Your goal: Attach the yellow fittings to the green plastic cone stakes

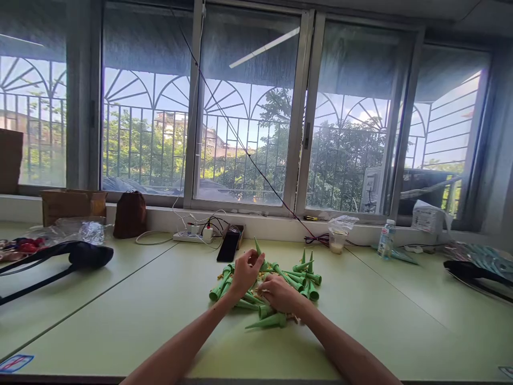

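A pile of green pointed plastic cones (296, 279) with hollow wide ends lies on the pale green table in front of me. Small yellowish pieces (256, 293) are scattered among them. My left hand (245, 270) is closed round a green cone (257, 246), whose tip points up above the fingers. Just to the right and lower, my right hand (278, 292) bends over the pile with its fingers together; whatever they grip is too small or hidden to name. One loose cone (266, 321) lies on its side nearest me, its tip to the left.
A phone (228, 246) and a power strip (193, 236) with cables sit at the back by the window sill. Further right stand a plastic cup (337, 241) and a bottle (386, 240). Black straps (90, 255) lie at left, near a brown bag (130, 215) and cardboard box (74, 206).
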Demonstrator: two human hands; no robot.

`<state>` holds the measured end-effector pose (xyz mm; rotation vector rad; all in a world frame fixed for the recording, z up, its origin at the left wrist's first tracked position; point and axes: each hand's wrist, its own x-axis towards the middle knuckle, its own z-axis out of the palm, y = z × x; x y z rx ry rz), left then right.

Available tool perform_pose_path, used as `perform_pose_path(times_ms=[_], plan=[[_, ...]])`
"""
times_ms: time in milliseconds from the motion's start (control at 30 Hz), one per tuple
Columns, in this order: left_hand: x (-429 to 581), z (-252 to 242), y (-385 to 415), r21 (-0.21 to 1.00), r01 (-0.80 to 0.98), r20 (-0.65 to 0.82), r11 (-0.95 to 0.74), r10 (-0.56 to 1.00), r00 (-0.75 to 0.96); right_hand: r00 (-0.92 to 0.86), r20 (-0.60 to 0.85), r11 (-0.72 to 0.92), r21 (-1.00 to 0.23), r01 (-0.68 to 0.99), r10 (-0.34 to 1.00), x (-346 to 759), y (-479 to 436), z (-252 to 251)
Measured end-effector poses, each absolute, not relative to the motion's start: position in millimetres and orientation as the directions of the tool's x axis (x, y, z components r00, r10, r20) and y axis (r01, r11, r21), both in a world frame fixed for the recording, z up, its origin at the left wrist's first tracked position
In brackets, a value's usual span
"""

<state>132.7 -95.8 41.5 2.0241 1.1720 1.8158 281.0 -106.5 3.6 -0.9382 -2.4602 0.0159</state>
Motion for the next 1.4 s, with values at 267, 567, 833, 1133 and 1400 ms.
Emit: perform_pose_path(times_ms=[267,567,833,1133,1400], plan=[[133.1,37.7,-93.4,0.608,0.438,0.745,-0.662,0.666,-0.027,-0.539,0.401,0.651,-0.229,0.724,0.741,284.5,-99.8,2.3],[134.8,41.0,-98.9,0.608,0.444,0.732,-0.658,0.681,0.006,-0.526,0.402,0.633,-0.2,0.748,0.749,288.1,-89.5,-4.5],[133.7,38.3,-96.8,0.603,0.459,0.73,-0.652,0.683,0.01,-0.495,0.412,0.603,-0.186,0.776,0.765,286.9,-87.1,-6.1],[133.4,39.2,-96.0,0.697,0.361,0.675,-0.619,0.736,-0.042,-0.336,0.628,0.668,-0.415,0.618,0.702,287.9,-90.2,4.3],[133.7,34.4,-90.3,0.853,0.145,0.511,-0.502,0.859,-0.031,-0.012,0.79,0.725,-0.557,0.405,0.613,298.0,-94.5,20.5]])
